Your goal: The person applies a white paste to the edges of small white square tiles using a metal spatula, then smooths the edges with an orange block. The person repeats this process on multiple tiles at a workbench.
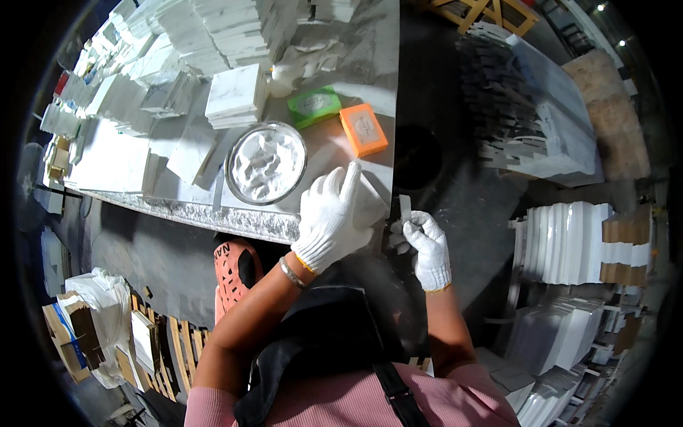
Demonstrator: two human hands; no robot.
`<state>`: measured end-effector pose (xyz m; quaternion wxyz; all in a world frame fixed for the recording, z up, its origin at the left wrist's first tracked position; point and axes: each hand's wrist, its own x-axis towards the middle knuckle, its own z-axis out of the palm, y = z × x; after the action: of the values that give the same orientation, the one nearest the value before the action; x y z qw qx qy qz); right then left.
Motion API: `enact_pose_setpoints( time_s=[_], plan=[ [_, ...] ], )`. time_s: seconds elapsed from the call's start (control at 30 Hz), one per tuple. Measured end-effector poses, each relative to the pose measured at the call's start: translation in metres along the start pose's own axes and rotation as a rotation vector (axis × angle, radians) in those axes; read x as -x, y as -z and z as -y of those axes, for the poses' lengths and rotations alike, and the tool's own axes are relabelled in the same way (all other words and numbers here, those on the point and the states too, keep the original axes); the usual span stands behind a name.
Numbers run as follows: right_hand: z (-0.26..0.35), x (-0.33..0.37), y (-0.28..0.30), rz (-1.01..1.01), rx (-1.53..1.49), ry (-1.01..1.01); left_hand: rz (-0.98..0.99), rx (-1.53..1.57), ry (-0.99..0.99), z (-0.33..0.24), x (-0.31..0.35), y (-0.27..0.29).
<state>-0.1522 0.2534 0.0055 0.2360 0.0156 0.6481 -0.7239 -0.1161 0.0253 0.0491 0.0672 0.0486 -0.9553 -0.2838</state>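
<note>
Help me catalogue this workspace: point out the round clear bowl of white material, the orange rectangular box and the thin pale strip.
Round clear bowl (228,168): head view, left rim.
Orange rectangular box (364,129): head view, middle of its top face.
Thin pale strip (405,207): head view, visible middle.

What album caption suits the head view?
Gloved left hand beside a bowl of white material, gloved right hand holding a pale strip.

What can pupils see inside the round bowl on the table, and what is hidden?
Inside the round bowl is lumpy white material. It covers the bowl's bottom, which cannot be seen.
</note>
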Motion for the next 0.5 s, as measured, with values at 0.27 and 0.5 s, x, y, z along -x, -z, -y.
enact_pose_setpoints(
  time_s=[0.27, 0.5],
  plan=[
    [0.032, 0.0, -0.05, 0.164, -0.058, 0.308, -0.348, 0.273, -0.118, 0.036, -0.004, -0.045],
    [0.04, -0.003, -0.054, 0.249, 0.237, 0.494, -0.357, 0.283, -0.14, 0.032, 0.004, -0.024]
  ],
)
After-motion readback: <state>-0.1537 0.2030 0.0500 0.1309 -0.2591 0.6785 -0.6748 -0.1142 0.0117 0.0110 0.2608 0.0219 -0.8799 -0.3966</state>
